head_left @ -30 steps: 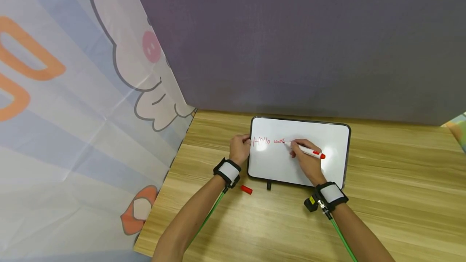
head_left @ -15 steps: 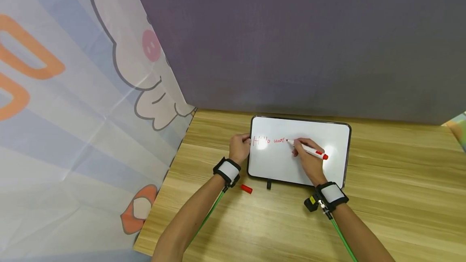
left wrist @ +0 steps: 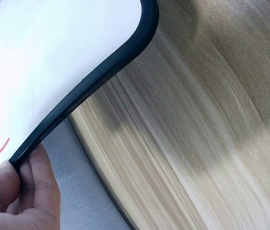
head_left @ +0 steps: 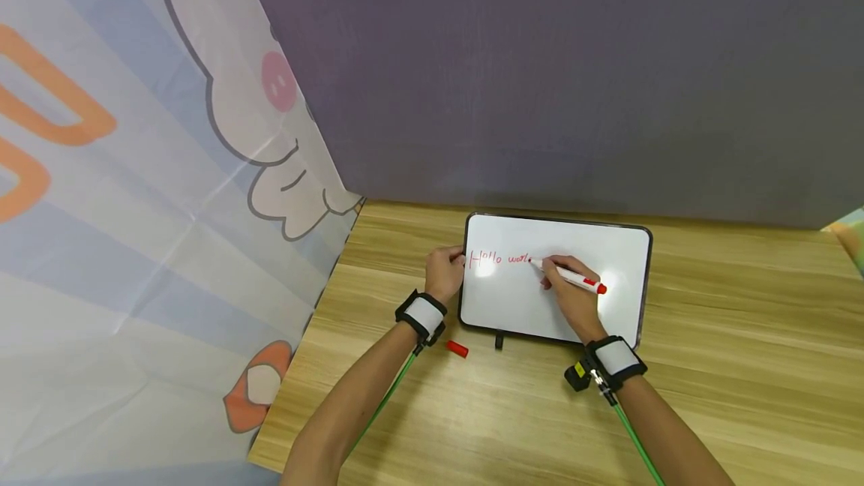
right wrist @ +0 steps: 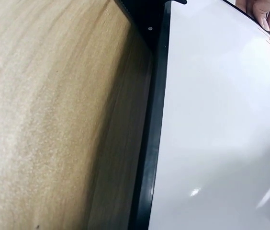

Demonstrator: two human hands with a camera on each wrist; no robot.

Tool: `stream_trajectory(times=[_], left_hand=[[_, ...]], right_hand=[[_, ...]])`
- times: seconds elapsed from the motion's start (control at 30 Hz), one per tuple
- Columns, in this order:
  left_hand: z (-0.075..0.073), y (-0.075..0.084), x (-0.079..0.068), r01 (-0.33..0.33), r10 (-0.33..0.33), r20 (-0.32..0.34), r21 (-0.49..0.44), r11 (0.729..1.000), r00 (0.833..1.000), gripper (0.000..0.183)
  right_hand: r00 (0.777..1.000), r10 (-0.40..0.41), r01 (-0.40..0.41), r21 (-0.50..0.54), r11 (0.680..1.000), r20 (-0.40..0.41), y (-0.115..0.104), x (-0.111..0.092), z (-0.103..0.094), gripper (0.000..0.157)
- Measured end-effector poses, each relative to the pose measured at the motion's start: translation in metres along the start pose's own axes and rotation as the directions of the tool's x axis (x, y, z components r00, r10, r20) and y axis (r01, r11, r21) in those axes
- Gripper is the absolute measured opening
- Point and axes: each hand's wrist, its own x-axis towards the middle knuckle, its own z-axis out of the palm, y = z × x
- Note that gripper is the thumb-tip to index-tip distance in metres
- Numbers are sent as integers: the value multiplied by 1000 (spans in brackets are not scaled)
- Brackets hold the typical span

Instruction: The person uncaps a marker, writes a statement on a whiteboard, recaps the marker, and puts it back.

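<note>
A whiteboard [head_left: 506, 298] with a black frame stands tilted on the wooden table, with red handwriting [head_left: 498, 259] reading roughly "Hello worl" across its left half. My left hand [head_left: 444, 276] pinches the board's left edge; in the left wrist view the thumb is at the front and the fingers [left wrist: 44, 177] reach behind the frame. My right hand [head_left: 577, 306] grips a white marker [head_left: 574, 278] with a red end, its tip right at the end of the writing. In the right wrist view the marker is out of sight, and the board's lower frame [right wrist: 155, 115] fills the middle.
A red marker cap [head_left: 457, 349] lies on the table [head_left: 729, 336] below the board's left corner. Beside it, a black foot [head_left: 499, 340] juts out from under the board. A dark grey panel [head_left: 540, 96] rises behind, and a printed cloth [head_left: 169, 283] hangs at left.
The marker tip has shifted slightly right, then a little back left, and red strokes have been added at the end of the second word. My left hand keeps its hold on the edge.
</note>
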Motion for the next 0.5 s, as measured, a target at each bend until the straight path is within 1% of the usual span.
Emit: stream_trajectory(times=[0.27,0.5], left_hand=[[-2,0,-1,6,-6,0,0,1000,1000,23],[-3,-1,-1,1,-1,0,-1,1000,1000,22]], right_hand=[[999,-39,39,-15,999,13,6,1,0,28],[1000,-18,18,-17,1000,5,4,0,1,24]])
